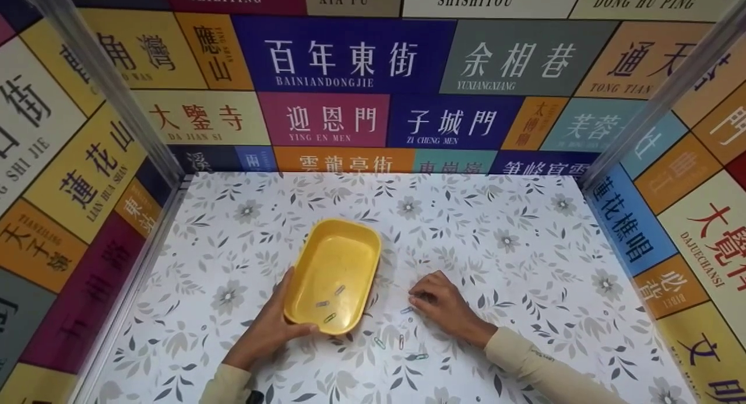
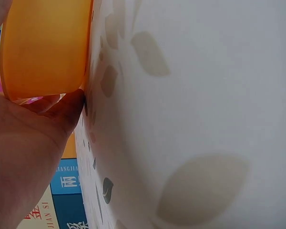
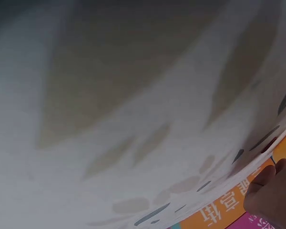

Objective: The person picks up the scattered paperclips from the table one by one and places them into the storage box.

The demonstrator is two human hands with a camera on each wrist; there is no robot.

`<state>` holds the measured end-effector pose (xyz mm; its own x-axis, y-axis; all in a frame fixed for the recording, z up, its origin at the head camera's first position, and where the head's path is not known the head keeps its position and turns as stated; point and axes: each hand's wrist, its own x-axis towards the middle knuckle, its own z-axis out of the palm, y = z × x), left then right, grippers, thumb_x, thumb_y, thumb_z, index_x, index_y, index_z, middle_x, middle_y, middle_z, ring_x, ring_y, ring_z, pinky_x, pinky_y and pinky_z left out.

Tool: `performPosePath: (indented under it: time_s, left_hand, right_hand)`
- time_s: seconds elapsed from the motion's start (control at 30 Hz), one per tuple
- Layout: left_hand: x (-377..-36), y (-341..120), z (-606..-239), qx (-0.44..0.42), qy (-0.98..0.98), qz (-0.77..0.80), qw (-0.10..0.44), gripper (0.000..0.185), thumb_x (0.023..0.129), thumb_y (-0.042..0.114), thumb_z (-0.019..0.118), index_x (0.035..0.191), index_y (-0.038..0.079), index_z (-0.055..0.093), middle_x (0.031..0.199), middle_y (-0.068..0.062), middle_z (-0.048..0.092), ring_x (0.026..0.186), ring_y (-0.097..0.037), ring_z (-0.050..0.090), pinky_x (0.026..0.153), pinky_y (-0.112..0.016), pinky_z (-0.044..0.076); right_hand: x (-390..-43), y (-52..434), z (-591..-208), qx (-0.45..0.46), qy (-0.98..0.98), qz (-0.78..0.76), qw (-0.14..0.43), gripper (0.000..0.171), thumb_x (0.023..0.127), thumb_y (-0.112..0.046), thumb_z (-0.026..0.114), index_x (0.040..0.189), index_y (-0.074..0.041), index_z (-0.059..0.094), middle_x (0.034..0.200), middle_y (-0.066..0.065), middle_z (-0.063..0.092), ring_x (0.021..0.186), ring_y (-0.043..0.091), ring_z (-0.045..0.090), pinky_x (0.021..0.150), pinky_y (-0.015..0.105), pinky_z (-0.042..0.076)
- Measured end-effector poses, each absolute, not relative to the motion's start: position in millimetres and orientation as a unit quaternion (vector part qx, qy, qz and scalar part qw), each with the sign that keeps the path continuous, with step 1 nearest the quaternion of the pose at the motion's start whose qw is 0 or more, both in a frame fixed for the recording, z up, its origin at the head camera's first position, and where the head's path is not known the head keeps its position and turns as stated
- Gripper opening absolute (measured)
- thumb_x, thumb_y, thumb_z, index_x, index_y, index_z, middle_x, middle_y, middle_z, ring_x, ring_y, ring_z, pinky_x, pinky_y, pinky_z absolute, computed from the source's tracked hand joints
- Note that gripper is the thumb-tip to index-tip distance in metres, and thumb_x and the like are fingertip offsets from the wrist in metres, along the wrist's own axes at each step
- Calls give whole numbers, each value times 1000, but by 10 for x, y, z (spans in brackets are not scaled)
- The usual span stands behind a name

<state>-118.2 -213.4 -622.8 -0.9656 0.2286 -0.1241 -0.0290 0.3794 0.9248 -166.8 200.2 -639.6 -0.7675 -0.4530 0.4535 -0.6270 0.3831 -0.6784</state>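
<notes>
Yellow tray first: it sits near the middle of the table, tipped a little, its near end lifted by the left hand, whose thumb hooks over the near rim while the fingers curl under the side. That grip likely steadies the tray and angles its mouth toward the other hand. In the left wrist view the tray shows as an orange-yellow wall pressed against the hand.

Three paper clips lie inside the tray, toward its near end.

The right hand rests knuckles-up on the table just right of the tray, fingertips bent down onto a loose clip; whether they actually pinch it I cannot tell. More loose clips lie scattered just nearer the person.

The table wears a pale floral-print covering. Walls of coloured panels with Chinese street names enclose it on three sides.
</notes>
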Motion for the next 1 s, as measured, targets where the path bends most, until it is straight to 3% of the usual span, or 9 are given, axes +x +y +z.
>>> performPosePath:
  time_s: [0.4,1.0]
  left_hand:
    - [-1186,-2131,-6224,67,819,559,108,145,74,40,103,180,23,5,185,-6,13,169,-33,16,135,-59,11]
    - [-1173,-2128,-6228,69,814,567,108,144,76,37,103,179,24,4,185,-5,12,169,-32,14,135,-60,8]
  right_hand:
    - [-1664,2087,-6400,309,-847,429,57,11,94,-4,86,100,-11,83,105,-1,70,101,16,57,89,32,48]
    - [-1633,2081,-6447,366,-849,371,83,11,93,-8,89,100,-14,84,109,1,67,104,19,57,91,38,48]
